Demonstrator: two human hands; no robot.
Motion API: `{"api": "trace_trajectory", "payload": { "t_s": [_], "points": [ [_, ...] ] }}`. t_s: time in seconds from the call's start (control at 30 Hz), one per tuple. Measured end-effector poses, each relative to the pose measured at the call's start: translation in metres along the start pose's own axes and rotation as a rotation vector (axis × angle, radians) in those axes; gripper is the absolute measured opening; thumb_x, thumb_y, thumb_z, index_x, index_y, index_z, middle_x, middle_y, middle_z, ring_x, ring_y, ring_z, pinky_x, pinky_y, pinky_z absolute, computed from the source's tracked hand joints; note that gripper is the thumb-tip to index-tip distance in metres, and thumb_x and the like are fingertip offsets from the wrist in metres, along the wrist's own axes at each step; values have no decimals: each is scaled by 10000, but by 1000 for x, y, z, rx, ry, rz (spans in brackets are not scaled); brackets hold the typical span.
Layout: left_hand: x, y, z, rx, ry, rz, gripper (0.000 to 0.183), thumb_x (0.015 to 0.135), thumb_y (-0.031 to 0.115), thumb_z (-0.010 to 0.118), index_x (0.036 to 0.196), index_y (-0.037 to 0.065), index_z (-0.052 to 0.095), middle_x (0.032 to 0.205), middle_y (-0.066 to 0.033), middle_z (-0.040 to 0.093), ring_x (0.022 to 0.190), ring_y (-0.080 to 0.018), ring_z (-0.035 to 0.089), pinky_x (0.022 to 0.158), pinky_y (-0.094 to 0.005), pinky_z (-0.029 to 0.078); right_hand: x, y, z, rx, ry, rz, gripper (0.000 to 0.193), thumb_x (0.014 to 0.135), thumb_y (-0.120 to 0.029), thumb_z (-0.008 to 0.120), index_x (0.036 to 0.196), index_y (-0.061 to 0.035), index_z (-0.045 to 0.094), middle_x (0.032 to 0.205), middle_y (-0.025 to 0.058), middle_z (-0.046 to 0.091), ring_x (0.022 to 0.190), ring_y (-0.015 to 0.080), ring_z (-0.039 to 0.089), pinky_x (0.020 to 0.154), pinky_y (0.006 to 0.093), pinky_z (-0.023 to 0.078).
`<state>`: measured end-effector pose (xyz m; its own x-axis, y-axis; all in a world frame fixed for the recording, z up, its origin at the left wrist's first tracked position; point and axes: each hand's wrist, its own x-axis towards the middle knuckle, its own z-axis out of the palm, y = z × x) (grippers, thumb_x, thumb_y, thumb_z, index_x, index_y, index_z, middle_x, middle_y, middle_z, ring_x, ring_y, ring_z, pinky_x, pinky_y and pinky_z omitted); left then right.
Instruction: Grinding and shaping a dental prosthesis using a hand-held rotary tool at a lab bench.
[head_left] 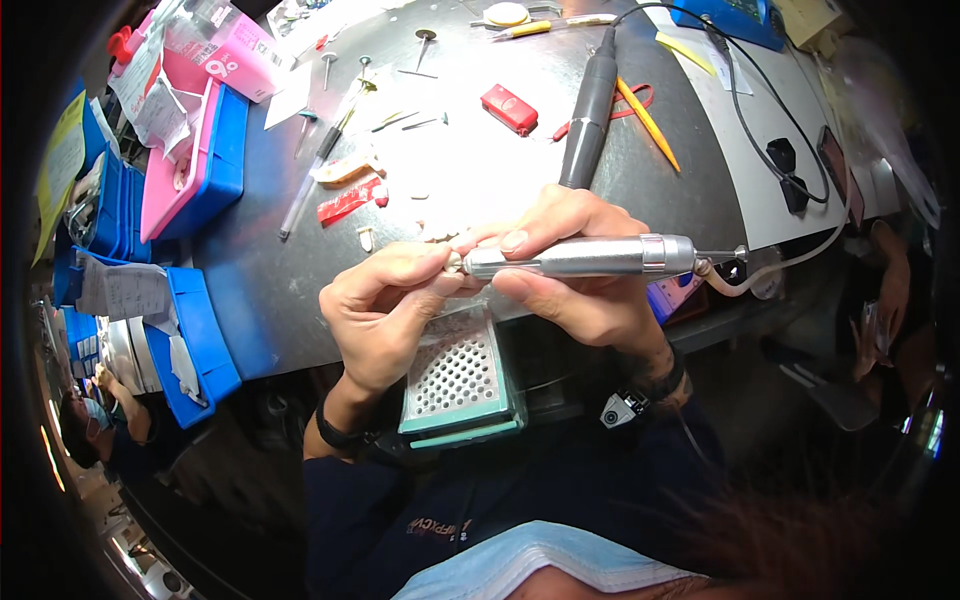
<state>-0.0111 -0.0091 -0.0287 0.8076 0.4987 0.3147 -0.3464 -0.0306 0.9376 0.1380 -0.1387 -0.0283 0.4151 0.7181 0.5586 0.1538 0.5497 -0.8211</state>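
My left hand (385, 310) is closed, its thumb and fingertips pinching a small whitish tooth-like piece (454, 262). In my right hand (575, 215) lies a silver rotary handpiece (610, 257), gripped between thumb and fingers. The handpiece points left, and its front end meets the piece at my left fingertips; the exact contact is hidden by the fingers. From its back end a pale hose (780, 270) runs off to the right. Both hands are held together over the bench's front edge, above a perforated plate (455, 375) in a teal frame.
Blue trays (195, 340) and a pink tray (160, 195) line the left side. On the metal bench lie a dark grey handpiece (590, 110) with a black cable, a yellow pencil-like tool (648, 125), a red case (510, 108) and small tooth-like pieces (366, 239). Other people are at both sides.
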Motion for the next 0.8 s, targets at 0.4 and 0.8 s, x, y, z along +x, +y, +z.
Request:
{"api": "trace_trajectory", "payload": {
  "t_s": [0.4, 0.8],
  "points": [
    [0, 0, -1, 2, 14, -56, 199, 804, -140, 625, 992, -75, 633, 965, -201, 655, 862, -237, 672, 759, -330, 566, 0, 7, 4, 45, 86, -17, 152, 773, 11, 703, 891, 6, 607, 884, 139, 683, 811, 182, 674, 714, 284, 522],
    [-1, 0, 0, -12, 23, -35, 194, 810, -136, 621, 992, -68, 627, 969, -203, 649, 850, -241, 674, 761, -333, 570, 0, 3, 0, -37, -14, -47, 197, 777, 77, 673, 933, 25, 565, 845, 128, 617, 885, 272, 672, 767, 352, 537]
  ]
}}
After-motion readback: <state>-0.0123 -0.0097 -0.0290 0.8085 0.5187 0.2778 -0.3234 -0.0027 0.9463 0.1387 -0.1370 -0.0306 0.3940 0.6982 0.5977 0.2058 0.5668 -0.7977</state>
